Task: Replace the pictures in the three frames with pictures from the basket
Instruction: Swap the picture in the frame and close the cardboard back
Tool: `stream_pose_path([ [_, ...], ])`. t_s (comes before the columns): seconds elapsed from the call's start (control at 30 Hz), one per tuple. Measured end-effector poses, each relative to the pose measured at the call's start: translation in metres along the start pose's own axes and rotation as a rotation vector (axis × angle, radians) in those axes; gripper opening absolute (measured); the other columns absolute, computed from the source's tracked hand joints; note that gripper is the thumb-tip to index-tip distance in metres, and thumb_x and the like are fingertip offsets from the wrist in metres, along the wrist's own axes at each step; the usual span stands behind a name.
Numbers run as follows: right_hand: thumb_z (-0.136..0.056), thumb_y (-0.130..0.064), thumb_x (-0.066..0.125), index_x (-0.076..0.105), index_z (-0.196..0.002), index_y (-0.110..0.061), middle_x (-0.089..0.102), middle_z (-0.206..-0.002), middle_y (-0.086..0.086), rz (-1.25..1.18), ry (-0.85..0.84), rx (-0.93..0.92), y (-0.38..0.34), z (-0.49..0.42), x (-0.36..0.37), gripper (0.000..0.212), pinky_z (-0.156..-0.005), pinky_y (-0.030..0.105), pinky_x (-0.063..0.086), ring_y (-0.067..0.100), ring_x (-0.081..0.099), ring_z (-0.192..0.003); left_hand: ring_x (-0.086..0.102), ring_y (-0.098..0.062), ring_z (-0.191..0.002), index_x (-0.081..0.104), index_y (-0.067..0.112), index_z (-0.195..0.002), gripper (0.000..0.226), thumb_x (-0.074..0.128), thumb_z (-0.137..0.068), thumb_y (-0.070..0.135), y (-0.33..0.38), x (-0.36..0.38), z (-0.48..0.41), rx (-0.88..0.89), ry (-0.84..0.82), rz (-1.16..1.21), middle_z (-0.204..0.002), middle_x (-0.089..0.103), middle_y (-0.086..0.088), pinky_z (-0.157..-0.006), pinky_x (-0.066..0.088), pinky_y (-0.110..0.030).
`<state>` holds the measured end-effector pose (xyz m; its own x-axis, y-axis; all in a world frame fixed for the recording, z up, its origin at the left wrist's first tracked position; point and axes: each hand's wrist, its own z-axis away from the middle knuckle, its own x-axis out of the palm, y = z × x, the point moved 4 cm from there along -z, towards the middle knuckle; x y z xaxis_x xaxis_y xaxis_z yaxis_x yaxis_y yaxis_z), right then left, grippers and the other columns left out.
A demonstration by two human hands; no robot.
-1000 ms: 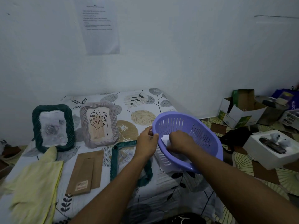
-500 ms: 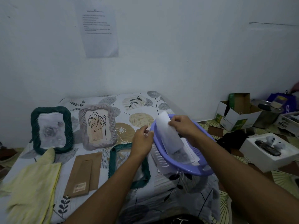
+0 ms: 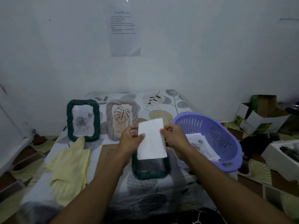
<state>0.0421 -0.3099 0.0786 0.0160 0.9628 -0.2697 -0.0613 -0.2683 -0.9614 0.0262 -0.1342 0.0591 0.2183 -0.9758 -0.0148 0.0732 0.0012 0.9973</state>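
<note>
I hold a white picture sheet (image 3: 152, 139), blank side toward me, with both hands above a dark green frame (image 3: 150, 172) lying flat on the bed. My left hand (image 3: 131, 139) pinches its left edge and my right hand (image 3: 175, 138) pinches its right edge. The purple basket (image 3: 226, 143) sits to the right with more pictures (image 3: 199, 145) inside. Another dark green frame (image 3: 83, 120) with a rose picture and a grey frame (image 3: 122, 118) with a leaf drawing stand upright at the back.
A yellow cloth (image 3: 69, 167) lies on the left of the patterned bed sheet (image 3: 142, 185), with a brown cardboard backing (image 3: 107, 159) beside it. Open boxes (image 3: 262, 115) and a white box (image 3: 281, 154) clutter the floor at right. A paper notice (image 3: 125, 31) hangs on the wall.
My right hand lifted the sheet out of the basket and carried it left over the flat frame. My left hand let go of the basket rim and took the sheet's left edge.
</note>
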Motion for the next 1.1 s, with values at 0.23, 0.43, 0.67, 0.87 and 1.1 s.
stream_pose_path([
  [0.23,-0.089,-0.012,0.062,0.044,-0.13,-0.019,0.064,-0.094,0.004,0.491,0.016,-0.182,0.041,0.016,0.035,0.046,-0.074,0.035,0.053,0.02,0.062,-0.086,0.061,-0.008,-0.08,0.048,0.026,-0.121,0.047,0.072,-0.081,0.018,-0.041,-0.017,0.008,0.233,0.102,-0.562,-0.095,0.066,0.008,-0.069,0.053,-0.029],
  [0.43,-0.094,-0.027,0.051,0.051,-0.133,-0.015,0.044,-0.132,0.006,0.799,0.052,-0.337,0.056,0.018,0.035,0.04,-0.105,0.036,0.035,0.024,0.038,-0.123,0.048,-0.019,-0.11,0.062,0.026,-0.119,0.038,0.057,-0.086,0.044,-0.055,-0.012,0.008,0.445,0.112,-1.038,-0.122,0.058,0.006,-0.093,0.042,-0.039],
  [0.67,-0.096,-0.027,0.048,0.059,-0.123,-0.007,0.039,-0.144,0.011,0.763,-0.015,-0.302,0.068,0.024,0.038,0.035,-0.109,0.037,0.034,0.028,0.038,-0.131,0.039,-0.018,-0.121,0.064,0.024,-0.121,0.049,0.057,-0.079,0.049,-0.068,-0.019,0.01,0.366,-0.011,-0.962,-0.127,0.054,0.005,-0.102,0.033,-0.04],
  [0.87,-0.095,-0.032,0.053,0.062,-0.123,-0.013,0.039,-0.139,0.007,0.746,-0.064,-0.335,0.069,0.019,0.05,0.035,-0.105,0.037,0.038,0.026,0.046,-0.124,0.047,-0.019,-0.109,0.07,0.014,-0.111,0.048,0.072,-0.076,0.047,-0.067,-0.038,0.012,0.434,0.044,-0.922,-0.11,0.059,0.0,-0.094,0.041,-0.033],
  [1.1,-0.092,-0.039,0.057,0.064,-0.125,-0.022,0.04,-0.137,0.003,0.678,-0.028,-0.337,0.075,0.019,0.05,0.038,-0.107,0.038,0.037,0.021,0.046,-0.123,0.051,-0.016,-0.105,0.07,0.01,-0.106,0.044,0.077,-0.075,0.039,-0.068,-0.044,0.014,0.45,0.063,-0.837,-0.107,0.061,-0.002,-0.088,0.036,-0.023],
])
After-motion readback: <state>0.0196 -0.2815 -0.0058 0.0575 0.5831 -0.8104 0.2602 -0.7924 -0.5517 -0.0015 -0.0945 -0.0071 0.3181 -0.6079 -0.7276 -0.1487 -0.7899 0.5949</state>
